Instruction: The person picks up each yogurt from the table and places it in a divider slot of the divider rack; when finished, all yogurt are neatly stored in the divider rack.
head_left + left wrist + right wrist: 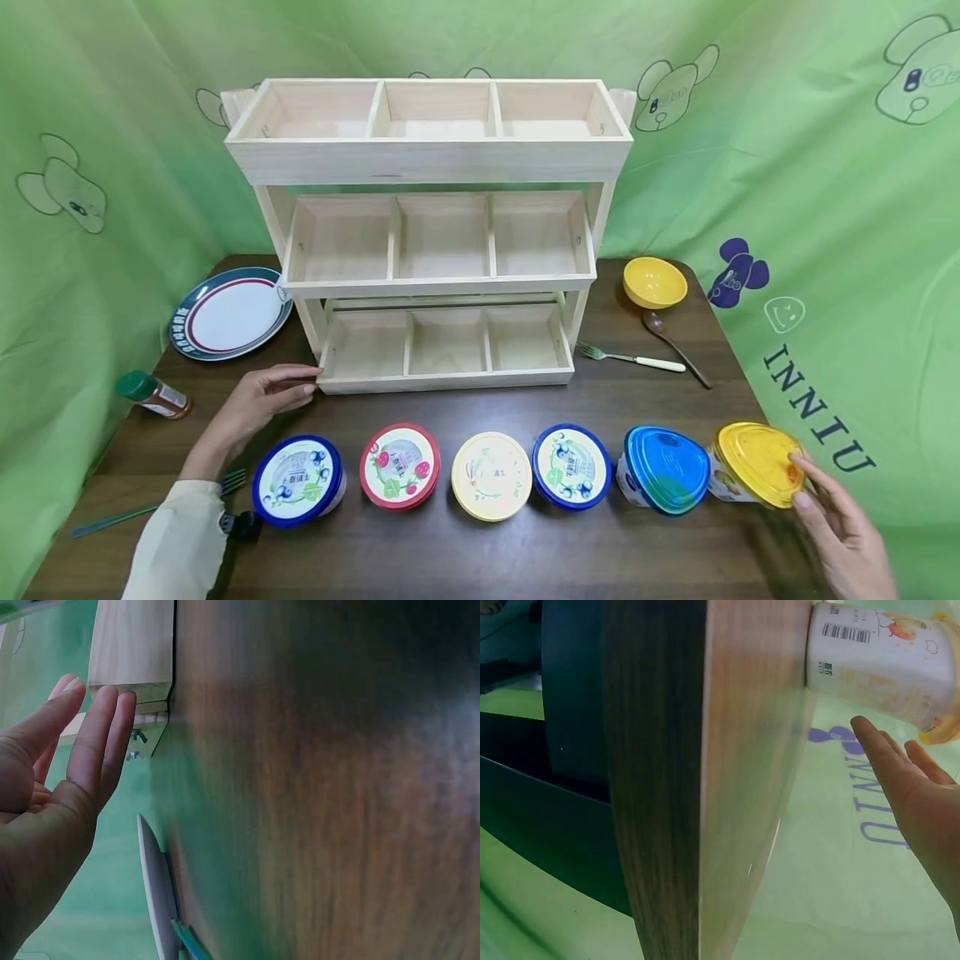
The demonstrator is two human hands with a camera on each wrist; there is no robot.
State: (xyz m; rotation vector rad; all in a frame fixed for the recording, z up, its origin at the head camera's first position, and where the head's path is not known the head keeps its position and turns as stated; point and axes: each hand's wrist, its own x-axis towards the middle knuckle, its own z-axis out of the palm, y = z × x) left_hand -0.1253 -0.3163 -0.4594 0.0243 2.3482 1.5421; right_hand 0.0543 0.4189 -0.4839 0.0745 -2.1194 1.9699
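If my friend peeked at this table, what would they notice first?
Probably the big, pale, three-tiered wooden rack at the back of the table. Next, six colourful tubs lined up in front of it. The right hand is at the bright yellow lid at the row's right end, while the left hand is by the rack's lower left corner.

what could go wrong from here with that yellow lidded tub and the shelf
The yellow-lidded tub stands near the right edge of the table, so an outward nudge from the right hand might tip it off. Pushed inward, it could bump the neighbouring plain-blue-lidded tub. The left hand, at the shelf's lower corner, might jolt it.
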